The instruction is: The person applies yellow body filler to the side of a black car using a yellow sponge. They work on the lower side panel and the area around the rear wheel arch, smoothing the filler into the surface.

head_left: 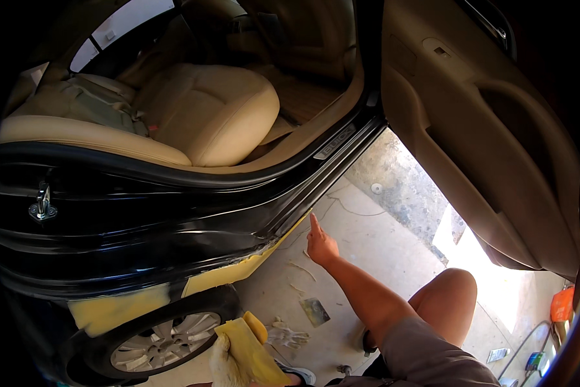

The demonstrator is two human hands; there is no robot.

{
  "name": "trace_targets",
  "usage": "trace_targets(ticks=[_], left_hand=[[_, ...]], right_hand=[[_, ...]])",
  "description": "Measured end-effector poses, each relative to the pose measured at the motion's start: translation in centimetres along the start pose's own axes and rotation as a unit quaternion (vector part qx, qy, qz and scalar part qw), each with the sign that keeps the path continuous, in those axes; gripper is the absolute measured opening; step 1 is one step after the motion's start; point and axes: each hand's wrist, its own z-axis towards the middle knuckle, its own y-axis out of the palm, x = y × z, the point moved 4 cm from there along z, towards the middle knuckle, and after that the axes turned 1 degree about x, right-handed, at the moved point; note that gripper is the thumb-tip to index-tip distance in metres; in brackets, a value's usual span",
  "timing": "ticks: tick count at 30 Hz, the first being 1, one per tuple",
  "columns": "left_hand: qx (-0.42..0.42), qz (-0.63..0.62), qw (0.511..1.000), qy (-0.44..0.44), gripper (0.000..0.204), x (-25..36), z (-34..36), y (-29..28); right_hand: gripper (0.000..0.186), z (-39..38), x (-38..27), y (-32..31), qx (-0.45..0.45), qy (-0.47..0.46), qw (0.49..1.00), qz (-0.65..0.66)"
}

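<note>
My right hand (322, 244) is bare and reaches to the lower edge of a black car body (141, 226). Its index finger stretches out to a yellow strip (264, 255) along that edge, while the other fingers look curled with nothing in them. Low in the view, my left hand (224, 362) wears a whitish glove and grips a folded yellow sheet (252, 355), perhaps sandpaper. Part of this hand is hidden behind the sheet. Nearby, a dull yellow patch (119, 309) covers the panel above the rear wheel (167, 342).
The brown car door (477, 129) stands wide open at the right; a beige seat (206, 109) shows inside. On the pale floor lie a glove (288, 334) and a dark square piece (315, 311). An orange object (563, 303) and a small can (535, 361) are at far right.
</note>
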Motion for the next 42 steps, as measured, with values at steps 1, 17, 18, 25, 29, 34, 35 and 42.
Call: trace_targets(ticks=[1,17,18,25,29,34,35,42], left_hand=[[0.001,-0.004,1.000,-0.005,0.043,0.0,0.0,-0.1],[0.001,0.041,0.998,-0.039,0.045,-1.0,0.5,-2.0],[0.000,0.040,0.998,-0.044,0.047,-1.1,0.5,-2.2],[-0.008,0.033,0.997,-0.073,0.052,-1.3,0.2,-2.1],[0.001,0.043,0.997,-0.072,0.050,-1.4,0.1,-2.3],[-0.014,0.043,0.997,-0.055,0.048,-1.2,-0.2,-1.7],[-0.010,0.033,0.998,-0.053,0.048,-1.1,-0.4,-1.9],[-0.003,0.041,0.997,-0.072,0.048,-1.5,-0.5,-2.1]], right_hand=[[0.074,0.4,0.0,-0.3,-0.001,-0.002,1.000,-0.007],[0.076,-0.3,-2.2,1.9,-0.021,-0.047,0.998,-0.024],[0.075,-0.5,-2.2,2.1,-0.027,-0.050,0.998,-0.021],[0.065,0.0,-1.4,-0.2,0.076,-0.066,0.994,-0.031],[0.074,0.9,-1.9,-1.5,0.022,-0.034,0.991,-0.124],[0.077,0.7,-3.2,-1.2,-0.015,-0.057,0.983,-0.172],[0.078,0.5,-3.7,-1.0,-0.025,-0.061,0.983,-0.173],[0.081,-1.0,-5.2,1.1,-0.076,-0.047,0.983,-0.161]])
